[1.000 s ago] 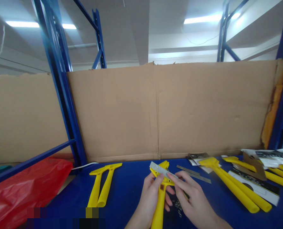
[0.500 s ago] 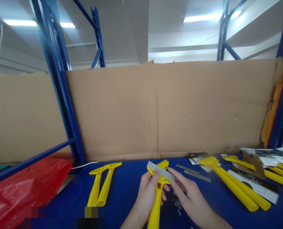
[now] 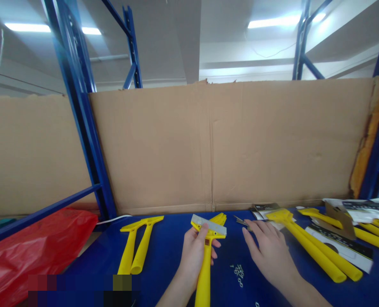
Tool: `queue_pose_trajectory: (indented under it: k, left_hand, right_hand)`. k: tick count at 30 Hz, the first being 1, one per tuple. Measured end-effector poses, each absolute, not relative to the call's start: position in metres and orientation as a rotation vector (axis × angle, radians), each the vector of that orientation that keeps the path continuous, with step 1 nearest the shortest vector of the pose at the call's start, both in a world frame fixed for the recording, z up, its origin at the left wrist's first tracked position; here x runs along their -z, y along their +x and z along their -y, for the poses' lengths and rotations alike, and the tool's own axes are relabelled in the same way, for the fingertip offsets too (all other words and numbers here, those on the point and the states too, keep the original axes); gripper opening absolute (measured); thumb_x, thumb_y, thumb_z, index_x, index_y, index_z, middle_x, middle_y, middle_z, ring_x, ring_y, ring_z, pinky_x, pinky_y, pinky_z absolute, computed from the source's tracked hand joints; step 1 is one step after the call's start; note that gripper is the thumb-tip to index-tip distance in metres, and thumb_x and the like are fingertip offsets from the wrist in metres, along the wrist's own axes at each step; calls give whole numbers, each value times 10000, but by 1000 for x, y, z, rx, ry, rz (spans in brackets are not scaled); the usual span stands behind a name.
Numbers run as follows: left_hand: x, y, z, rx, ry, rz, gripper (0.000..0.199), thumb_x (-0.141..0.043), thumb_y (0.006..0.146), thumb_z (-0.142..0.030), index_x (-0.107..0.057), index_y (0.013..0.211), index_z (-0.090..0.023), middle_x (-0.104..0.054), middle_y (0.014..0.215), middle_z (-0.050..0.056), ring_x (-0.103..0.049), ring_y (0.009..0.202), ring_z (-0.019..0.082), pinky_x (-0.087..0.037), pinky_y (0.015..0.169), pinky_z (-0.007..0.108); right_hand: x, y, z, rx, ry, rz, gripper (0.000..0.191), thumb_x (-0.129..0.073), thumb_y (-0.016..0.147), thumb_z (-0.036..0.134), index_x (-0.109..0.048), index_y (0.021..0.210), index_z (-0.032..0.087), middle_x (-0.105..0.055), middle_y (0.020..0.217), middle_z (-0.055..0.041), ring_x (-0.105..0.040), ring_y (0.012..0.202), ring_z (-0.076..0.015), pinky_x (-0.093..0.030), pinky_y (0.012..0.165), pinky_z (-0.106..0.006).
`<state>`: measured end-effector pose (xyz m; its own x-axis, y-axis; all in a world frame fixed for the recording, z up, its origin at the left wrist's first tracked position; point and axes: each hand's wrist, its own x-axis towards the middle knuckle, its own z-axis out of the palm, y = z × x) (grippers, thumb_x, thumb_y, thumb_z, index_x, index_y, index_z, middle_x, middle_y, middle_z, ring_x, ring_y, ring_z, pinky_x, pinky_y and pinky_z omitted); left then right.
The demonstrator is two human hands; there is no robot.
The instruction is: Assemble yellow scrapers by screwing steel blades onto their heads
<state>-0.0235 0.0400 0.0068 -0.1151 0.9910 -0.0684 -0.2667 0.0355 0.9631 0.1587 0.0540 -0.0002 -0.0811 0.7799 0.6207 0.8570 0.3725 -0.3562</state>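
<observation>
– So, in the head view, what does the left hand have?

– Its fingers are closed around a yellow plastic T-shaped tool, just below the wide head. The thumb presses a flat grey metal rectangular blade against that head, and the blade lies along it at a slight slant. The tool is held up in front of the person, handle pointing down. Part of another yellow plastic piece shows just behind it

– And the right hand?

– Palm down and well apart from the left, its fingers loosely spread and bent. The tips reach some thin grey metal strips lying on the blue flat counter. I cannot tell whether they have hold of one

– What lies between the hands?

– A small cluster of pale, partly ring-shaped bits, nearer the person than the strips

– And out to the sides?

– On the left, two yellow plastic T-shaped tools with round handles lie side by side, heads away from the person. On the right, a pair of long yellow plastic handles lies beside a white-and-black printed card
</observation>
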Motion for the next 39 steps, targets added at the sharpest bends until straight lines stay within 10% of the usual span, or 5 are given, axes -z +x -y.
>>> queue_pose_trajectory:
  k: [12, 23, 39]
  left_hand:
    - [-6, -8, -33, -1282, 944, -1028, 562, -638, 627, -647, -552, 814, -123, -612, 511, 15, -485, 324, 87, -364, 301, 183]
    - [-9, -13, -32, -1331, 934, -1119, 407, -612, 748, -515, -623, 816, -114, -666, 663, 60, -570, 505, 101, -392, 397, 158]
    - [-14, -28, -39, -1314, 828, -1102, 159, -547, 845, -212, -616, 873, -71, -665, 650, 69, -583, 497, 90, -469, 459, 171]
  right_hand:
    - [6, 123, -47, -1456, -1049, 1416, 520, -607, 612, 691, -538, 613, 176, -579, 477, 27, -504, 369, -86, -325, 363, -183]
    - [7, 130, -45, -1619, -991, 1112, 239, -672, 705, 366, -554, 651, 164, -595, 485, 36, -497, 393, -58, -357, 403, -163]
    - [3, 132, -53, -1482, -1086, 1066, 340, -700, 642, 485, -574, 632, 170, -596, 455, 19, -491, 358, -82, -331, 356, -184]
